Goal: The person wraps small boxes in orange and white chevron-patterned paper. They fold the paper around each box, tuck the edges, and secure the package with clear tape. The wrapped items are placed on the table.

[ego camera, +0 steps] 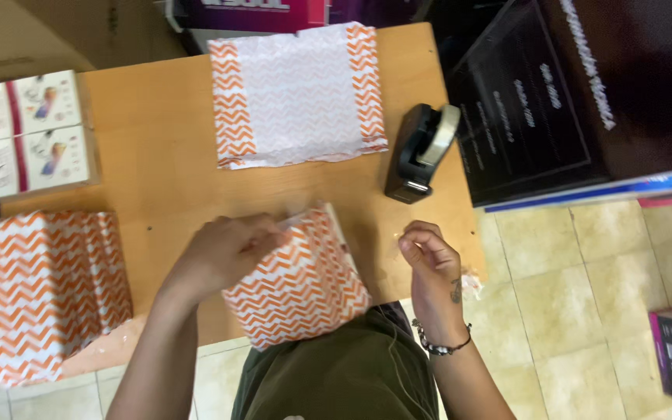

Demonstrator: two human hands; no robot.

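A box wrapped in orange-and-white zigzag paper (pixel 301 284) lies on the wooden table (pixel 157 155) near its front edge. My left hand (pixel 223 249) presses on the box's upper left edge, fingers at the paper fold. My right hand (pixel 428 260) hovers just right of the box, fingertips pinched together; a small piece of clear tape may be between them, but I cannot tell. A flat sheet of the same zigzag paper (pixel 297 97) is spread at the table's far side.
A black tape dispenser (pixel 420 152) stands at the table's right edge. Wrapped zigzag boxes (pixel 36 292) are stacked at the left. White product boxes (pixel 25 132) sit at the far left. Dark cartons (pixel 554 93) stand to the right over a tiled floor (pixel 577 280).
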